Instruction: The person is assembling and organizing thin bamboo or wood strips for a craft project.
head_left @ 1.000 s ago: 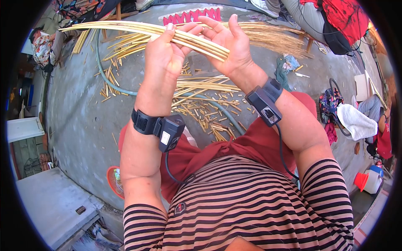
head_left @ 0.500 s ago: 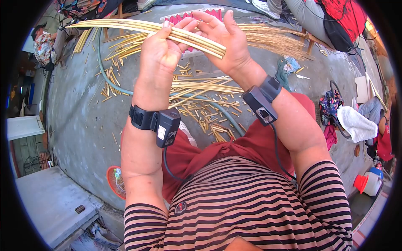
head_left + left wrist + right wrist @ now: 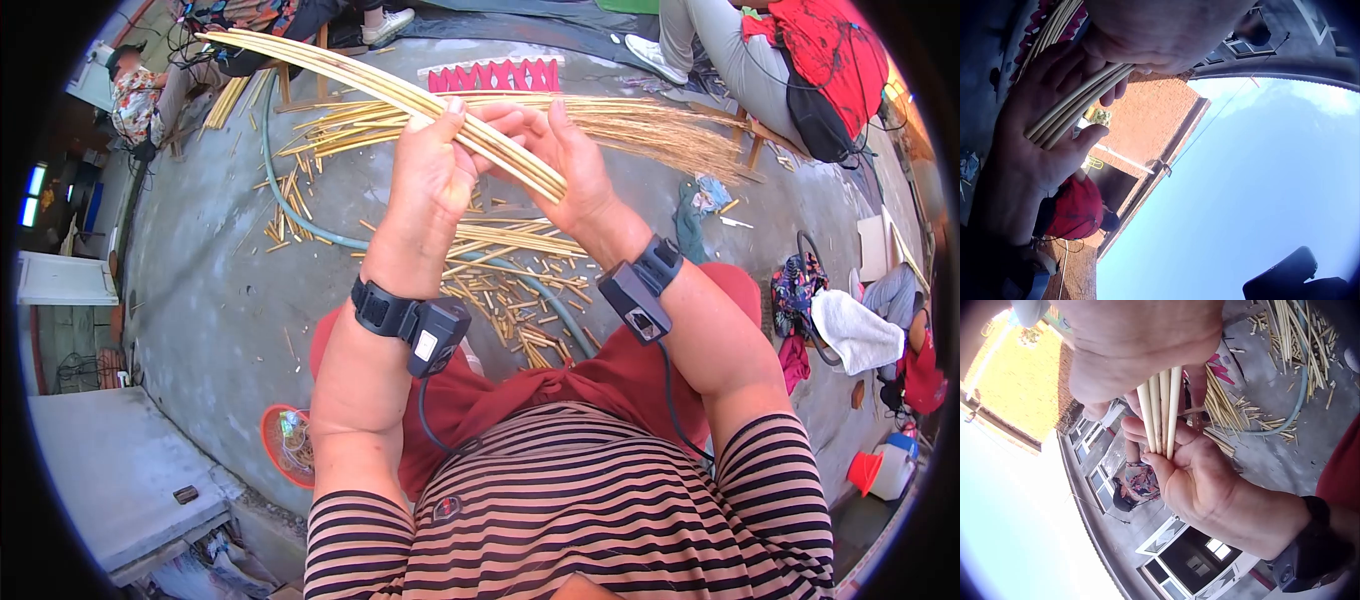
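Several long pale-yellow straw stalks (image 3: 330, 66) lie side by side in a slim bundle held up in front of me. My left hand (image 3: 430, 172) grips them, its thumb pressed along the top and its fingers underneath. In the right wrist view the left hand (image 3: 1200, 481) pinches the row of stalks (image 3: 1161, 415) near its thumb tip. The cut ends rest against the palm of my right hand (image 3: 585, 180), whose fingers extend behind the bundle. Seen from the left wrist, the right hand (image 3: 1029, 134) has its thumb standing away from the stalk ends (image 3: 1054, 125).
A larger pile of stalks with brushy tops (image 3: 660, 135) lies on the floor beyond my hands. Short cut pieces (image 3: 510, 315) and a hose (image 3: 300, 222) lie closer in. Seated people surround the area, one with a red top (image 3: 830, 60). An orange basket (image 3: 275, 440) stands at left.
The head view has shifted, so both hands appear lower and further right. My right hand has closed in towards the left one around the cut ends, and the bundle slopes more steeply.
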The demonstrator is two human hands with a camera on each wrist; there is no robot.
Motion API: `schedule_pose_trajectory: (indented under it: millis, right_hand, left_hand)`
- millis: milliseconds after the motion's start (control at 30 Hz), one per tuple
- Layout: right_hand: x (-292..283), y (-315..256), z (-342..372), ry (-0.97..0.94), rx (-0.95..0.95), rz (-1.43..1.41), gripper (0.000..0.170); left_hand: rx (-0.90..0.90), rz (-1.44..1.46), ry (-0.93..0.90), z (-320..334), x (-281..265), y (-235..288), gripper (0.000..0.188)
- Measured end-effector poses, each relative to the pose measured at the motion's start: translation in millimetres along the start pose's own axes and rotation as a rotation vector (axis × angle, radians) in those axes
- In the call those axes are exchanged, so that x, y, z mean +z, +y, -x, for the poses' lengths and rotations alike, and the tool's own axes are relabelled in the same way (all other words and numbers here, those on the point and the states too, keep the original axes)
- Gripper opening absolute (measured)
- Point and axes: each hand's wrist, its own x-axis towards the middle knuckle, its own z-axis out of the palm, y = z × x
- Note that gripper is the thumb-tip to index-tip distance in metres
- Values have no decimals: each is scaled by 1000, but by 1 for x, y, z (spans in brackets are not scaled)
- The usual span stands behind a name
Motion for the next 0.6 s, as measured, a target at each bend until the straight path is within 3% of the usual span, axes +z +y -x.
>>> schedule_pose_trajectory:
  millis: [267, 467, 600]
  right_hand:
    - [-1, 7, 9, 86, 103, -97, 58]
    - [-3, 6, 9, -65, 78, -181, 63]
    - [-1, -2, 6, 130, 26, -330, 61]
  left_hand:
    - [-32, -22, -50, 7, 0, -2, 19]
    - [-87, 67, -78, -2, -15, -6, 23]
    - [-79, 73, -114, 3, -6, -1, 24]
